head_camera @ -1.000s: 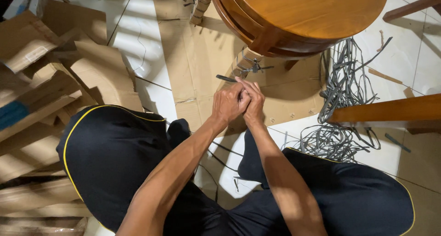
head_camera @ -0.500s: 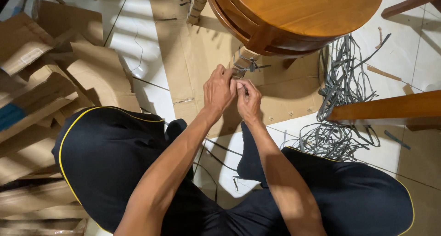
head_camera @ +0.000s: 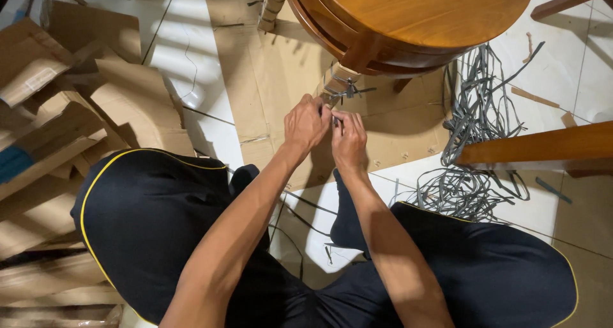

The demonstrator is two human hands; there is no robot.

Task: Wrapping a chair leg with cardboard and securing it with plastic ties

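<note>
1. Both hands meet over the cardboard, knuckles almost touching: left hand [head_camera: 306, 125] curled shut, right hand [head_camera: 348, 140] curled shut beside it. Each pinches a thin grey strap [head_camera: 336, 120] that runs between them; only a short piece shows between the fingers.
2. Strap leads up toward a cardboard-wrapped leg [head_camera: 337, 84] just beyond the fingertips. Knot of grey strap ends [head_camera: 350, 92] sticks out on that leg.
3. Nearest the camera: forearms come up from the bottom edge, crossing over black trousers with yellow piping [head_camera: 159, 219]. Person is seated on the floor, knees spread either side of the hands.
4. Under the hands: flat cardboard sheet [head_camera: 268, 79] on the white tiled floor [head_camera: 185, 60]. A few loose dark strap pieces lie on the tile between the knees.
5. Right of the hands: tangled pile of cut grey straps [head_camera: 472, 149] on the tile, near the right knee and running up past the sheet's edge.
6. Right edge: plain wooden rail [head_camera: 543, 149] lies across, just beyond the pile.
7. Left: stack of folded cardboard pieces [head_camera: 57, 111], well apart from the hands.
8. Farthest, top: round wooden table top [head_camera: 428, 12], varnished brown, lying over the far end of the sheet; wrapped leg sits directly below its rim.
</note>
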